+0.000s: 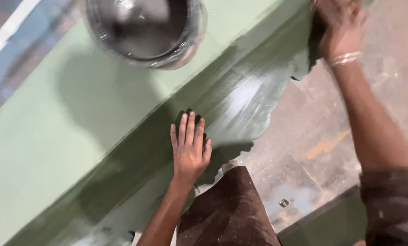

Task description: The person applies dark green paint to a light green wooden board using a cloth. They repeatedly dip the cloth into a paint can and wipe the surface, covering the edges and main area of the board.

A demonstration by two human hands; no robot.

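Note:
My left hand [190,148] lies flat, fingers spread, on a dark green painted band [240,86] that runs diagonally across the surface. Wet paint there shines. My right hand [338,27] is at the top right, fingers closed at the edge of the wet green paint; what it grips is hidden and blurred. A thin bracelet [345,58] circles that wrist. Right of the paint's ragged edge lies bare grey-brown concrete [313,136].
A round metal bucket [144,27] wrapped in clear film stands at the top on a light green painted surface [53,136]. My knee in brown, paint-flecked cloth [231,209] is at the bottom middle. A small blue object [283,202] lies on the concrete.

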